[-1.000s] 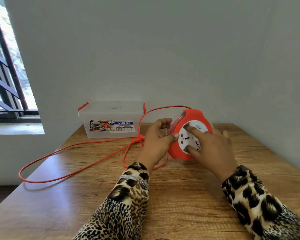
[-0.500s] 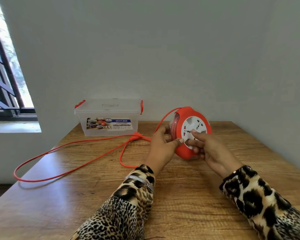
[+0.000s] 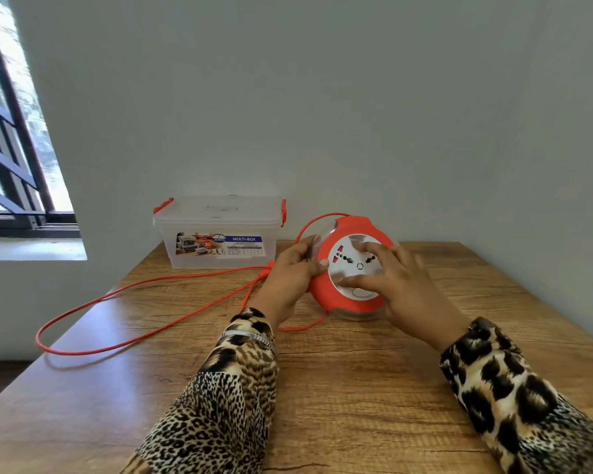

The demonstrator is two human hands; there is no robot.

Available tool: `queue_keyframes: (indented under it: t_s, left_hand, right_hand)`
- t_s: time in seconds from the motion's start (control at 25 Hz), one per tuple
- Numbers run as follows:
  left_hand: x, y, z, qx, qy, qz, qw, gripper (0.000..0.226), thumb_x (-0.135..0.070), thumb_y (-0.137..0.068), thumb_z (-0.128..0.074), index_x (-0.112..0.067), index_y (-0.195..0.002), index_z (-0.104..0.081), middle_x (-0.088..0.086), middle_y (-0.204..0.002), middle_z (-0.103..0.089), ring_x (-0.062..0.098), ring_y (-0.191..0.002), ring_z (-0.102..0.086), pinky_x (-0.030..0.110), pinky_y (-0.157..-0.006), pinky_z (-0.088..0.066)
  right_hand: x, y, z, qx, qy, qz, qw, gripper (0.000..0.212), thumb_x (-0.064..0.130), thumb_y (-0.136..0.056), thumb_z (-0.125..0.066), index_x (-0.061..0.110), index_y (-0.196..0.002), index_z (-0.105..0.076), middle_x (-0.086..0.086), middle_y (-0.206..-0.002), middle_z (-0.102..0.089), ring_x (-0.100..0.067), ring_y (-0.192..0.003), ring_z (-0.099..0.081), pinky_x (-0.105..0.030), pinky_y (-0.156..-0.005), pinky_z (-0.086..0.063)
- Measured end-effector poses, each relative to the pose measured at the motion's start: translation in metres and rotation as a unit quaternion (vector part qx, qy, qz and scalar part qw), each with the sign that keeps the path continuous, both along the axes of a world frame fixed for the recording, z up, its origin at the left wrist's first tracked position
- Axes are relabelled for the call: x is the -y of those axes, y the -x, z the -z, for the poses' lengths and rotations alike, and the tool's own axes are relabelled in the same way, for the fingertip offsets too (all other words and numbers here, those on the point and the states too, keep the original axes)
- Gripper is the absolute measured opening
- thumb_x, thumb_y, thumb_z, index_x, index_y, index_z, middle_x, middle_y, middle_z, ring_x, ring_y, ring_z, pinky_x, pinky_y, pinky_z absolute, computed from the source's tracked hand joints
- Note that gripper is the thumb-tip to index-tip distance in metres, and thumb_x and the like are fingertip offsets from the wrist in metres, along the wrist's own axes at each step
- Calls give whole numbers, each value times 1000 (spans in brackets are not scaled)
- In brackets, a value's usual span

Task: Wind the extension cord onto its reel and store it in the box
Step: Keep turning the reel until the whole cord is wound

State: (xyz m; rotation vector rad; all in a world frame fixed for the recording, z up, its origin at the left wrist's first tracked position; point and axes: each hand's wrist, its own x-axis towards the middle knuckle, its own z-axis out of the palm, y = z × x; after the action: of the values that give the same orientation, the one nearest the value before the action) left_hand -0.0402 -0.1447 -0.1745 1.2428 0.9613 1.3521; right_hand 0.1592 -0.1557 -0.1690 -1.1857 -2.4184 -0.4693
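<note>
Winding stage, early: round red plastic cord reel [image 3: 351,268] upright on wooden table [image 3: 356,388], left hand [image 3: 293,277] gripping its rim, right hand [image 3: 399,285] spread-fingered on white socket face; long red cord [image 3: 144,292] mostly loose; lidded clear plastic box [image 3: 220,230] behind, unopened

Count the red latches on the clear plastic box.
2. One red latch sits at the left end of the clear plastic storage box's lid, the other red latch at its right end. Both look closed. Any latches on the far side would be hidden.
</note>
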Motion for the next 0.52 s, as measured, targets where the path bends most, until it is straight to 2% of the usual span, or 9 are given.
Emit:
queue_keyframes:
  t_s: [0.12, 0.24, 0.36, 0.44, 0.52]
  left_hand:
    - [-1, 0, -4, -16, -22, 25, 999, 50, 1, -90, -59, -19, -136, -51, -6, -114, -68, 4, -95, -68, 20, -72, -57]
    - [1, -5, -3, -16, -28, 19, 999, 52, 0, -89, -61, -18, -136, -50, -8, -111, -68, 2, -89, -69, 19, -68, -57]
    - [2, -8, -4, -20, -23, 16, 999, 54, -1, -89, -62, -19, -138, -49, -5, -117, -65, 5, -96, -66, 18, -65, -57]
    - [2, -8, -4, -17, -20, 19, 999, 51, -1, -89, -62, -22, -135, -52, -2, -123, -63, 10, -101, -64, 19, -65, -57]
    - [3, -10, -4, -11, -28, 18, 999, 46, 0, -89, -62, -26, -126, -56, 2, -127, -61, 14, -104, -64, 23, -68, -57]
  right_hand:
    - [-5, 2, 0, 41, -29, 12, 999, 62, 7, -77, -68, 43, -126, -57, -15, -146, -40, -37, -124, -39, -55, -105, -27]
    - [-8, 0, 1, 46, -86, 21, 995, 63, 7, -65, -79, 40, -117, -64, -21, -134, -53, -40, -110, -52, -55, -92, -40]
    - [-9, -1, 2, 52, -138, 36, 988, 66, 12, -59, -85, 40, -115, -65, -22, -122, -60, -40, -103, -57, -50, -80, -46]
    - [-11, -2, 4, 33, -162, 56, 985, 65, 19, -65, -82, 41, -123, -60, -19, -110, -66, -37, -97, -58, -45, -79, -45]
    - [-10, -1, 5, 3, -159, 94, 983, 64, 36, -75, -71, 43, -133, -47, -7, -93, -69, -30, -92, -58, -40, -79, -42]
